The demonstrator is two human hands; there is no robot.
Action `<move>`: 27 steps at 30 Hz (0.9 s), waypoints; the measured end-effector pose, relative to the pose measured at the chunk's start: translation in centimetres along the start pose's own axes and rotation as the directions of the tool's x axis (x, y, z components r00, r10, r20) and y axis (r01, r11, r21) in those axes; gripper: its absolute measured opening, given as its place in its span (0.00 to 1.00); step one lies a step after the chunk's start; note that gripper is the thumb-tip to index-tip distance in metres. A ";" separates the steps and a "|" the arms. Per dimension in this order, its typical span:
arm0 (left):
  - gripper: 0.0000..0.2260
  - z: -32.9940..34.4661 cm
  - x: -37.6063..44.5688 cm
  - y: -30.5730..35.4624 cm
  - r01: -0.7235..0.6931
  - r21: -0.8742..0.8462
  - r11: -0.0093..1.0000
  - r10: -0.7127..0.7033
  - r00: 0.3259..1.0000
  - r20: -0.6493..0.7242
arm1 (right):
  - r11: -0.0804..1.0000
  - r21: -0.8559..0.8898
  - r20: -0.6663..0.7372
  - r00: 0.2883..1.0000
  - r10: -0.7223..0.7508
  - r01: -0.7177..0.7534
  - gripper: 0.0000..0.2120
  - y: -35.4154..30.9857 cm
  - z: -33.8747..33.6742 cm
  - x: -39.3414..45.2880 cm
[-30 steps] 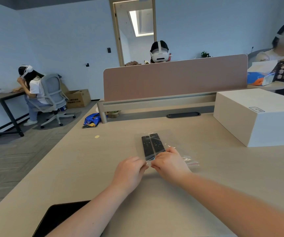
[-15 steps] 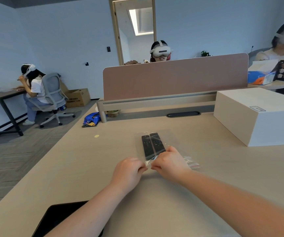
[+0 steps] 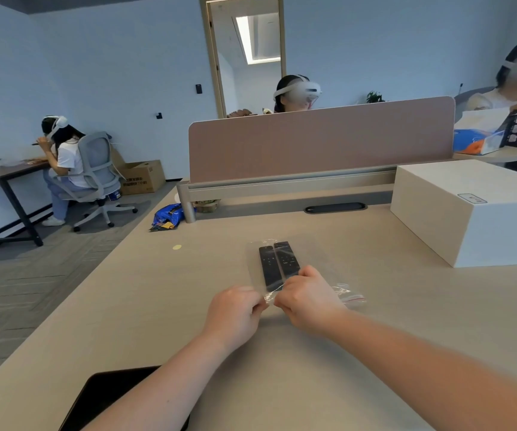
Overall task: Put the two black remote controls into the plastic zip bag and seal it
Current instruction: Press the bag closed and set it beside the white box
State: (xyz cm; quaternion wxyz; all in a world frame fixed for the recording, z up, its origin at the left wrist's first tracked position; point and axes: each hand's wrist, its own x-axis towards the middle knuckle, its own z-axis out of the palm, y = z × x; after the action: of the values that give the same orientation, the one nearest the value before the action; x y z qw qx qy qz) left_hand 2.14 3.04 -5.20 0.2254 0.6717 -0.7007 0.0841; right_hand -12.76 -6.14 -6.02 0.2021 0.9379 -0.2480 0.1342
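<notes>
Two black remote controls [image 3: 278, 265] lie side by side inside a clear plastic zip bag [image 3: 322, 269] flat on the beige desk [image 3: 157, 306]. The bag's near edge, with its red zip strip [image 3: 352, 298], runs toward me. My left hand [image 3: 235, 312] and my right hand [image 3: 308, 298] sit close together at that near edge, both pinching the bag's mouth between fingers and thumb. The near ends of the remotes are hidden behind my right hand's fingers.
A large white box [image 3: 475, 213] stands on the desk at the right. A pink divider panel [image 3: 319, 141] closes off the far edge. A black tablet-like slab [image 3: 108, 396] lies at the near left edge. People with headsets sit beyond the divider, at far right and at a table on the left.
My hands stay pinched on the bag's near edge with almost no shift. The person behind the divider has raised and turned their head.
</notes>
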 end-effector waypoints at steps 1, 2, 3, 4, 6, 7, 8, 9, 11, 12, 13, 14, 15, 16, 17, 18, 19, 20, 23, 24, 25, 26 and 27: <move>0.10 -0.1 0.1 0.1 -0.004 0.007 1.000 0.004 1.000 0.003 | 1.000 -0.016 0.003 1.000 -0.016 0.016 0.08 0.1 0.0 0.0; 0.10 -0.2 0.2 0.2 -0.004 0.017 1.000 0.004 1.000 0.014 | 0.999 -0.036 0.001 1.000 -0.031 0.031 0.09 0.2 -0.1 0.0; 0.09 -0.4 0.3 0.4 -0.003 0.024 1.000 0.002 1.000 0.025 | 0.998 -0.056 -0.010 0.999 -0.043 0.042 0.10 0.3 -0.2 -0.1; 0.09 -0.6 0.3 0.5 0.000 0.028 1.000 -0.001 0.999 0.032 | 0.996 -0.075 -0.027 0.998 -0.057 0.055 0.11 0.4 -0.4 -0.2; 0.08 -0.7 0.4 0.7 -0.002 0.036 0.999 0.001 1.000 0.027 | 0.991 -0.101 -0.059 0.994 -0.091 0.085 0.12 0.7 -0.9 -0.6; 0.08 -0.8 0.4 0.8 -0.003 0.039 0.999 0.002 1.000 0.028 | 0.989 -0.115 -0.065 0.993 -0.103 0.095 0.13 0.9 -1.0 -0.8; 0.08 -0.8 0.3 0.8 0.000 0.044 0.999 -0.002 0.999 0.035 | 0.987 -0.128 -0.067 0.992 -0.107 0.098 0.13 1.2 -1.1 -1.1; 0.09 -0.8 0.3 0.7 0.007 0.050 0.999 -0.009 0.999 0.043 | 0.986 -0.136 -0.065 0.992 -0.103 0.094 0.13 1.5 -1.1 -1.3; 0.09 -0.9 0.2 0.6 0.029 0.054 0.998 -0.032 0.998 0.054 | 0.985 -0.153 -0.055 0.995 -0.084 0.075 0.14 2.4 -0.9 -2.0; 0.10 -1.1 0.2 0.5 0.039 0.049 0.998 -0.042 0.998 0.054 | 0.984 -0.165 -0.053 0.996 -0.074 0.064 0.14 2.8 -0.9 -2.4; 0.09 -1.2 0.1 0.4 0.045 0.045 0.998 -0.047 0.997 0.053 | 0.984 -0.172 -0.053 0.997 -0.061 0.051 0.14 3.3 -0.8 -2.8; 0.09 -1.3 0.1 0.4 0.046 0.047 0.998 -0.048 0.997 0.054 | 0.985 -0.170 -0.057 0.997 -0.047 0.037 0.14 3.7 -0.8 -3.2; 0.09 -1.4 0.1 0.5 0.039 0.054 0.998 -0.042 0.998 0.052 | 0.987 -0.161 -0.061 0.998 -0.032 0.022 0.14 3.9 -0.9 -3.6; 0.10 -1.5 0.1 0.6 0.027 0.062 0.998 -0.030 0.998 0.053 | 0.987 -0.158 -0.065 0.998 -0.022 0.011 0.14 4.2 -1.0 -3.9; 0.10 -1.5 0.1 0.7 0.012 0.069 0.998 -0.016 0.999 0.049 | 0.987 -0.163 -0.065 0.998 -0.015 0.004 0.14 4.3 -1.1 -4.1; 0.10 -1.5 0.2 0.8 0.001 0.070 0.998 -0.004 0.999 0.044 | 0.985 -0.174 -0.057 0.998 -0.015 0.005 0.13 4.5 -1.3 -4.2; 0.10 -1.5 0.3 1.0 -0.007 0.072 0.997 0.004 0.999 0.042 | 0.983 -0.185 -0.046 0.999 -0.016 0.007 0.14 4.6 -1.3 -4.3; 0.10 -1.5 0.4 1.1 -0.011 0.077 0.997 0.008 0.999 0.046 | 0.980 -0.196 -0.039 0.999 -0.019 0.011 0.14 4.8 -1.4 -4.5; 0.11 -1.6 0.5 1.0 -0.013 0.110 0.994 0.006 0.998 0.067 | 0.976 -0.217 -0.039 0.999 -0.008 -0.001 0.13 5.9 -1.3 -5.3; 0.11 -1.6 0.4 0.8 -0.006 0.118 0.993 -0.003 0.997 0.075 | 0.976 -0.217 -0.041 0.999 0.007 -0.016 0.13 6.4 -1.2 -5.8; 0.11 -1.6 0.2 0.6 0.004 0.127 0.992 -0.015 0.996 0.083 | 0.975 -0.218 -0.034 0.999 0.030 -0.036 0.13 6.8 -1.2 -6.3; 0.11 -1.6 0.1 0.4 0.014 0.134 0.991 -0.027 0.995 0.094 | 0.975 -0.215 -0.017 0.999 0.051 -0.054 0.13 7.3 -1.2 -6.7; 0.11 -1.6 0.0 0.4 0.019 0.136 0.990 -0.033 0.994 0.105 | 0.976 -0.203 0.016 0.997 0.077 -0.072 0.14 7.6 -1.1 -7.2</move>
State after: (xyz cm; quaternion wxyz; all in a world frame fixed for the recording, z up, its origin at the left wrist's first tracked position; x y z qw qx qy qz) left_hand 2.10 3.74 -3.72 0.1425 0.6980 -0.6957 0.0922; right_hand -22.93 -8.77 -5.16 0.2886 0.9040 -0.2977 0.1046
